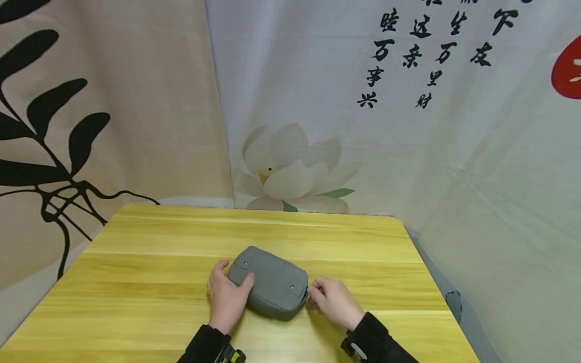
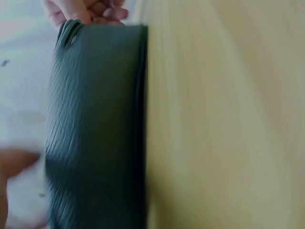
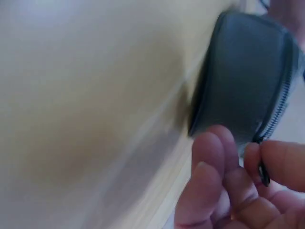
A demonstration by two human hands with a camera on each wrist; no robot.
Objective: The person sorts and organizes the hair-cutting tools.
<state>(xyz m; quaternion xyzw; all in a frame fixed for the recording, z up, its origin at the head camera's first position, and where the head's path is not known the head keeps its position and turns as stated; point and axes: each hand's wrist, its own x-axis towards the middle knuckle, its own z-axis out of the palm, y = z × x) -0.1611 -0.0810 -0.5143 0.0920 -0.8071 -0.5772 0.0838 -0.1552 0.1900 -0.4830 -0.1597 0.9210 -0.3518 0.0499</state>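
Note:
A grey zippered pouch (image 1: pixel 272 280) with two small snaps on its top lies on the wooden table. My left hand (image 1: pixel 229 297) holds its left end, thumb over the top and fingers along the far left side. At the other end, my right hand (image 1: pixel 335 301) pinches the dark zipper pull (image 3: pixel 263 174) between thumb and forefinger. The zipper teeth (image 3: pixel 279 109) run along the pouch's upper side edge in the right wrist view. Seen from the left wrist, the pouch's long side (image 2: pixel 100 119) stands against the table surface, with the right hand's fingers (image 2: pixel 78 9) at its far end.
The yellow wood-grain table (image 1: pixel 150 272) has rounded far corners. Behind it hang cloth backdrops, one with dark printed leaves (image 1: pixel 50 106), the other with a pale lotus (image 1: pixel 295 171) and black characters. Black sleeves (image 1: pixel 379 340) cover both wrists.

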